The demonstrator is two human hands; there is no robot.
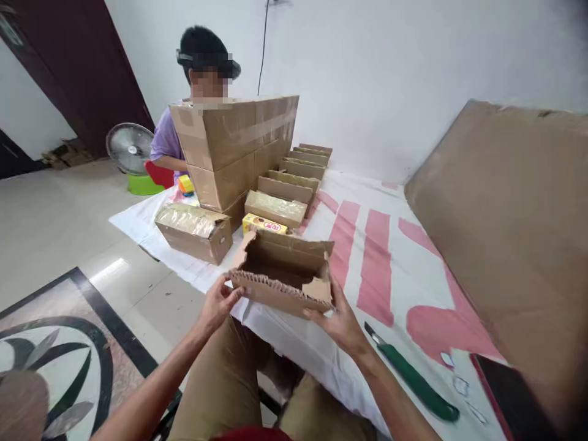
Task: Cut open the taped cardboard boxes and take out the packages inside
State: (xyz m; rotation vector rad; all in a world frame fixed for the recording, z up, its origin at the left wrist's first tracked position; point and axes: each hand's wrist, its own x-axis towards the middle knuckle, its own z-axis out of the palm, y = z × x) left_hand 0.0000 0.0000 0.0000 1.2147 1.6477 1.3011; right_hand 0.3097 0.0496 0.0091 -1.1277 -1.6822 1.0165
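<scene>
Both left hand (219, 306) and right hand (339, 323) clasp the cardboard box (281, 289); print on far yellow carton (264, 225) is illegible.

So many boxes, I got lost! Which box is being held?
The open cardboard box nearest the camera, gripped by the left hand and right hand. The taped boxes behind it rest untouched on the cloth.

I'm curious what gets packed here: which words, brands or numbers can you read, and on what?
No text is legible.
Yellow box: red label, too blurred to read.
White sheet: large red shapes, perhaps letters, unreadable.
On the cardboard box, held by left hand and right hand: no print.
</scene>
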